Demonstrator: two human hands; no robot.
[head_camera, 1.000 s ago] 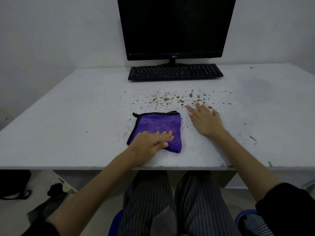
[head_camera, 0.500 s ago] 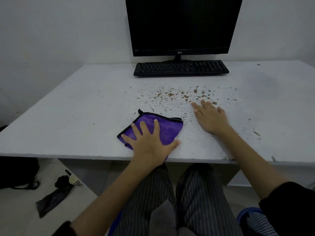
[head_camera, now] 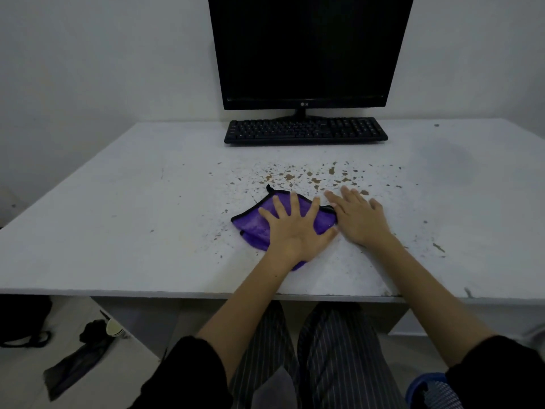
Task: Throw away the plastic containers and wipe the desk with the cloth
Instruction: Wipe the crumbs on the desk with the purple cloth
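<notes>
Left hand (head_camera: 298,231) flat, fingers spread, pressing purple cloth (head_camera: 256,228) near tabletop (head_camera: 118,231) front edge. Right hand (head_camera: 358,221) flat, fingers straight, just beside cloth, holding nothing. No plastic containers visible.

Risk: stroke toward front edge pushes crumbs (head_camera: 309,180) onto lap; far stroke drives them under keyboard (head_camera: 305,131).

Open room left and right.

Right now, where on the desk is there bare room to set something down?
Bare patches: the desk left of the purple cloth out to its left edge, and the far right beside the keyboard. Crowded: the middle, where crumbs lie between keyboard and cloth, the left hand presses the cloth, and the right hand lies flat.
</notes>
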